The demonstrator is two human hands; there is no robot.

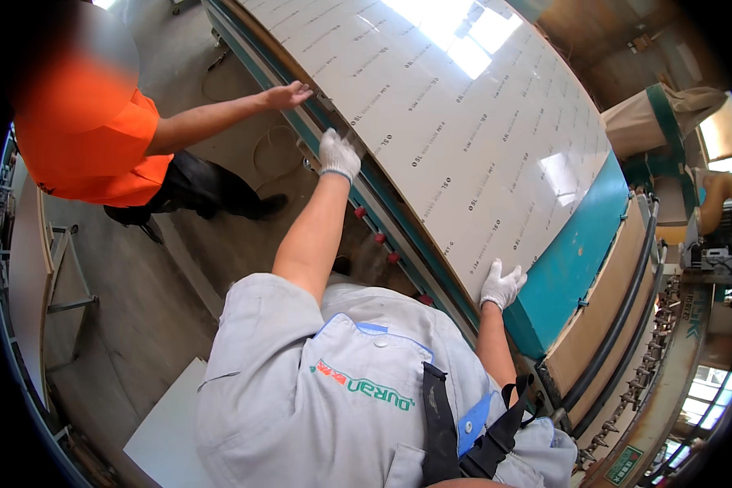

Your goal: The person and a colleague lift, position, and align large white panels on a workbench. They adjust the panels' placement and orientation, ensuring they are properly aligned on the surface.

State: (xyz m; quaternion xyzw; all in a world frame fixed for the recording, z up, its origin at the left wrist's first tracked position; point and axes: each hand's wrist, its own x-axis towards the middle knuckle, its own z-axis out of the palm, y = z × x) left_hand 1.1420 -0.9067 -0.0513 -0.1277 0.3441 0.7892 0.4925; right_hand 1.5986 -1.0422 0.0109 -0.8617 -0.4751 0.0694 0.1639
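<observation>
A large glossy white panel (431,122), covered in rows of small print, lies on a teal machine bed (573,252). My left hand (339,154), in a white knit glove, is at the panel's long left edge with its fingers a little apart; whether they touch the edge is hard to make out. Close to the panel's near corner, my right hand (503,285), gloved the same way, rests with its fingers stretched over the surface. Beyond my left hand, a co-worker's bare hand (289,95) reaches toward the same long edge.
The co-worker in an orange shirt (98,146) stands at the left. Red knobs (380,238) line the machine's side below the panel. Black rollers (618,342) and a chain (647,366) run along the right. A white board (171,431) is low behind me at the left.
</observation>
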